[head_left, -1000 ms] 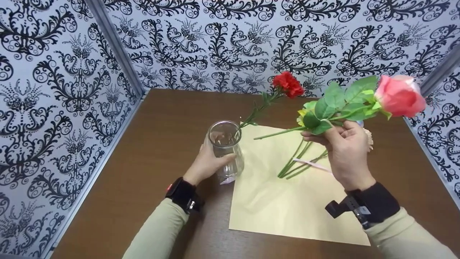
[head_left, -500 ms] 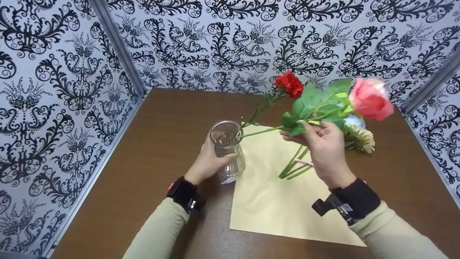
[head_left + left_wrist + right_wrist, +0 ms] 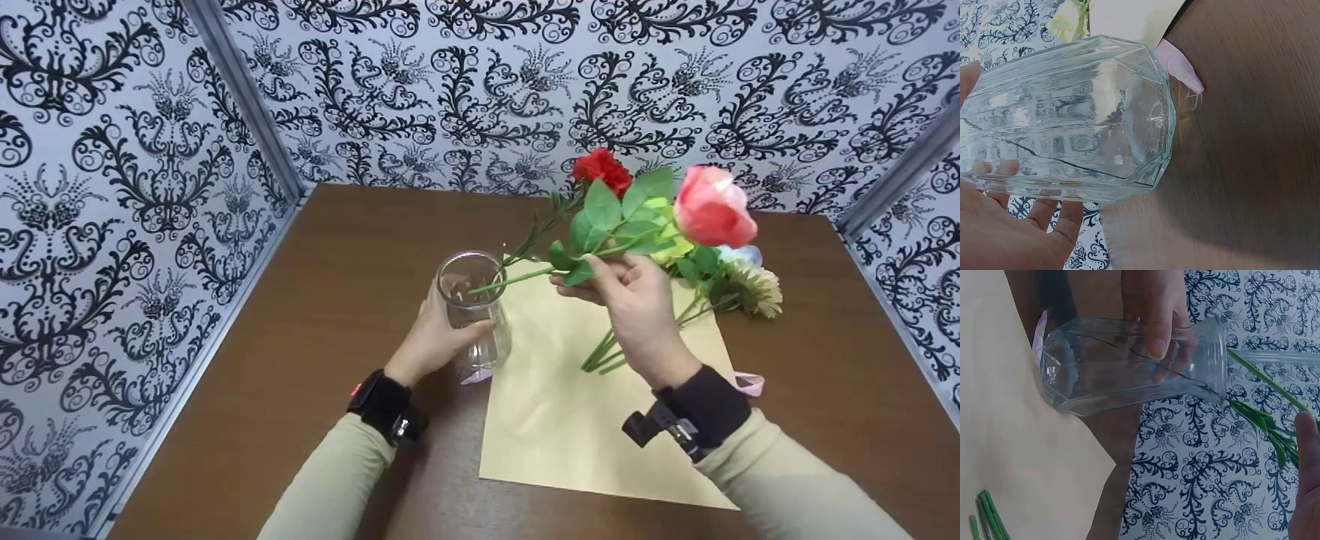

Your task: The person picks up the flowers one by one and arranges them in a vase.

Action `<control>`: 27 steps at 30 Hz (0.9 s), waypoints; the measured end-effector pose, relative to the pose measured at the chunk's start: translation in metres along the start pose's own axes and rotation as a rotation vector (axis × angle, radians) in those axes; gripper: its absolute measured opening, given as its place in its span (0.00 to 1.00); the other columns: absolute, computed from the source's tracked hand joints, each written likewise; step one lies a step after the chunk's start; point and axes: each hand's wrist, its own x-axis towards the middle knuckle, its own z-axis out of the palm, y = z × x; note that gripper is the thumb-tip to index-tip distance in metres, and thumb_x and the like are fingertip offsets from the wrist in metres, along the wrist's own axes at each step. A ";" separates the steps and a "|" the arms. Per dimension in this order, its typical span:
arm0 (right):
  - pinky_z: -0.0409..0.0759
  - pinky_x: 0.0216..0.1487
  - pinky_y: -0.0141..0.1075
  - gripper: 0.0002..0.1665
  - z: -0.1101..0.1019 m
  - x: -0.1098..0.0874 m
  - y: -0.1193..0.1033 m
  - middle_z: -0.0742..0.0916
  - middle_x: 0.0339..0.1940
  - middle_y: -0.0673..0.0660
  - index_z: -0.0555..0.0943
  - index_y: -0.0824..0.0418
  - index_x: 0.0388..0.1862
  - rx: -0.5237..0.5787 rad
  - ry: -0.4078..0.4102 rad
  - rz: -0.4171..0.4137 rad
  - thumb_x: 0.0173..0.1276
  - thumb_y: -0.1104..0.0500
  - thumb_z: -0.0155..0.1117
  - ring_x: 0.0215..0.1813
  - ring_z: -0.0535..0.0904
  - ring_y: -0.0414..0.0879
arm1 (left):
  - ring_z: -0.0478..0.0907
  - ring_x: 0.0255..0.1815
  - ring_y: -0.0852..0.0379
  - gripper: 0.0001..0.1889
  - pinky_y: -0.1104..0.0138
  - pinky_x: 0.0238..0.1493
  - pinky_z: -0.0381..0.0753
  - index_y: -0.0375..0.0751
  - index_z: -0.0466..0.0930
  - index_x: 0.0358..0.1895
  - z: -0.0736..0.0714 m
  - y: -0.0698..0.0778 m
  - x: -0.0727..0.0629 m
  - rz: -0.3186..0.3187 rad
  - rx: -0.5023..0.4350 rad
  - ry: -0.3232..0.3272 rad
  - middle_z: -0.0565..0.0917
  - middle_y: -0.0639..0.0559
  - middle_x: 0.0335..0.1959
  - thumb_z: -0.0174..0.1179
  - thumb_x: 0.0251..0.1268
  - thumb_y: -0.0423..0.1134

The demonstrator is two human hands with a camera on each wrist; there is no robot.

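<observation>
My left hand (image 3: 442, 337) grips a clear glass vase (image 3: 480, 345), thumb across its front and fingers round the far side. A red carnation (image 3: 602, 172) leans to the right out of the vase, its thin stem showing through the glass in both wrist views. Between thumb and fingers my right hand (image 3: 637, 315) pinches a pink rose (image 3: 714, 206) by its leafy green stem. The rose is tilted, bloom to the right, and its bare stem end lies at the mouth of the vase. In the right wrist view that stem (image 3: 1269, 385) reaches the rim.
Cream wrapping paper (image 3: 570, 420) covers part of the brown table (image 3: 337, 300). Several flowers lie on it, with cut stems (image 3: 600, 356), a cream bloom (image 3: 757, 289) and a yellow one. Pink ribbon (image 3: 750, 384) shows at the right and by the vase base. Patterned walls (image 3: 450, 90) stand behind and left.
My right hand has moved left with the rose, bringing its stem end from beside the vase to over the mouth. The left hand and vase have stayed nearly still.
</observation>
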 end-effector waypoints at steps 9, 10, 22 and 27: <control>0.86 0.50 0.46 0.15 0.013 0.001 0.013 0.90 0.42 0.68 0.77 0.70 0.57 -0.089 0.011 0.083 0.77 0.63 0.60 0.41 0.90 0.56 | 0.69 0.67 0.47 0.44 0.50 0.70 0.64 0.49 0.63 0.70 0.001 -0.003 0.002 0.007 -0.014 0.013 0.78 0.51 0.64 0.77 0.52 0.52; 0.86 0.50 0.44 0.15 0.014 0.001 0.014 0.90 0.42 0.67 0.78 0.69 0.57 -0.119 0.011 0.093 0.76 0.62 0.61 0.40 0.90 0.55 | 0.70 0.66 0.47 0.43 0.50 0.70 0.66 0.49 0.64 0.69 0.001 -0.003 0.002 0.014 -0.021 0.013 0.78 0.51 0.63 0.78 0.52 0.51; 0.82 0.50 0.38 0.16 0.027 0.002 0.027 0.91 0.26 0.57 0.87 0.62 0.40 -0.413 0.030 0.172 0.77 0.51 0.61 0.30 0.88 0.51 | 0.66 0.68 0.45 0.44 0.46 0.71 0.63 0.50 0.63 0.71 0.001 -0.003 0.001 -0.020 -0.043 0.002 0.76 0.50 0.64 0.77 0.52 0.52; 0.81 0.46 0.37 0.15 0.030 0.003 0.030 0.90 0.23 0.55 0.88 0.61 0.37 -0.447 0.048 0.137 0.76 0.52 0.63 0.28 0.87 0.48 | 0.68 0.66 0.46 0.44 0.47 0.70 0.65 0.50 0.62 0.71 0.002 -0.003 0.001 -0.012 -0.037 0.005 0.77 0.50 0.63 0.78 0.52 0.52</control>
